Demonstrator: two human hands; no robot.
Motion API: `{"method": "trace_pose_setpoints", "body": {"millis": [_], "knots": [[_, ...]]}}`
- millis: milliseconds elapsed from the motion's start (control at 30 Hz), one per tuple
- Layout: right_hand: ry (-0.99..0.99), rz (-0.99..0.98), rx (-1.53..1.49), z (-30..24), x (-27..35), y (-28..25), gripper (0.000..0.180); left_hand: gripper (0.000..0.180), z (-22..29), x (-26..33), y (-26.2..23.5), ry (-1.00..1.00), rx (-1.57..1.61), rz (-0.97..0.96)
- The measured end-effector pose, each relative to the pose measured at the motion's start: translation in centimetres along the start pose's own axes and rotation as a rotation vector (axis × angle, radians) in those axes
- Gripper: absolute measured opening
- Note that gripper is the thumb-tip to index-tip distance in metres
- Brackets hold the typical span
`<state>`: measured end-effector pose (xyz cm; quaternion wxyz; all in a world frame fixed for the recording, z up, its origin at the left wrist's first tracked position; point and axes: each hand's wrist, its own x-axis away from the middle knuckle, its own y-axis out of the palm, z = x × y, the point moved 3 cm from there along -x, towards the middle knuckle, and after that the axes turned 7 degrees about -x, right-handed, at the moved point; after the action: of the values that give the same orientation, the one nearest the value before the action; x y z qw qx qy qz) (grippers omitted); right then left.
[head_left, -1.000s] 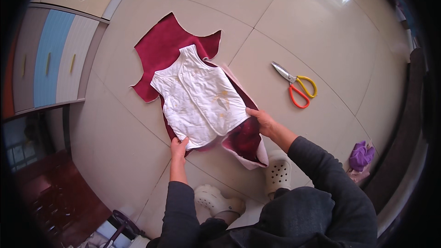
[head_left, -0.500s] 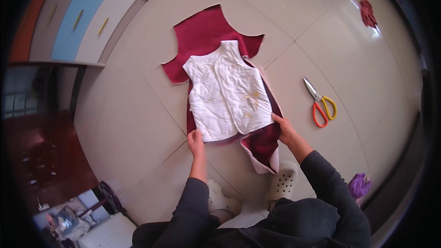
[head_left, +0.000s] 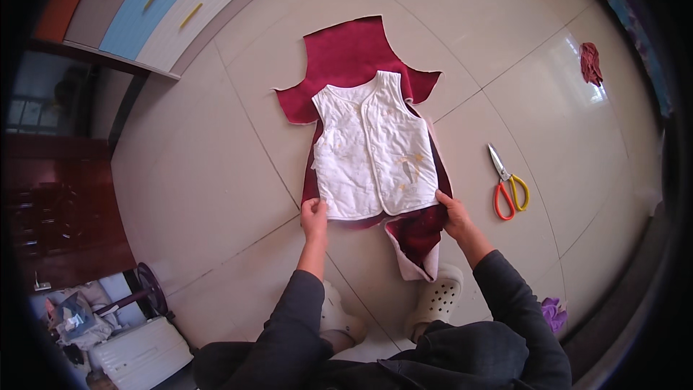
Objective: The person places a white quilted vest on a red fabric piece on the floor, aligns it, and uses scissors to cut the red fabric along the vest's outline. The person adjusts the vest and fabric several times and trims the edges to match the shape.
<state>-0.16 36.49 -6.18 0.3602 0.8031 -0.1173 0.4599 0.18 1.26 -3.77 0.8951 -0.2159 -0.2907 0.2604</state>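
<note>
A small white quilted vest point(head_left: 346, 152) with a yellow and grey print lies on top of dark red fabric point(head_left: 346, 50) spread on the floor. The fabric shows past the vest at the top and along both sides, and a folded part with a pale underside hangs out below. My left hand point(head_left: 314, 217) pinches the vest's lower left corner, and my right hand point(head_left: 453, 215) grips the lower right corner. Whether the red cloth is also caught in either hand, I cannot tell. To the right rest scissors point(head_left: 507, 184) with one red and one yellow handle.
My feet in beige clogs point(head_left: 439, 295) stand just below the cloth. A reddish bundle point(head_left: 590, 63) lies far right and a purple one point(head_left: 554, 314) near right. Coloured drawers point(head_left: 155, 11) stand far left, a white case point(head_left: 141, 354) near left.
My view has shifted, so the whole scene sits differently in the picture. Both hands remain at the vest's lower corners, and the vest and red fabric keep nearly the same arrangement.
</note>
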Motion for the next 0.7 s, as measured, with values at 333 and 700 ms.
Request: {"method": "trace_pose_setpoints", "body": {"millis": [333, 700], "knots": [[-0.054, -0.075, 0.23, -1.9, 2.1, 1.2, 0.032, 0.033, -2.0, -1.8, -3.6, 0.263, -0.34, 0.343], [-0.211, -0.107, 0.446, -3.9, 2.7, 4.5, 0.031, 0.018, 2.4, 0.4, -5.1, 0.515, -0.417, 0.289]]}}
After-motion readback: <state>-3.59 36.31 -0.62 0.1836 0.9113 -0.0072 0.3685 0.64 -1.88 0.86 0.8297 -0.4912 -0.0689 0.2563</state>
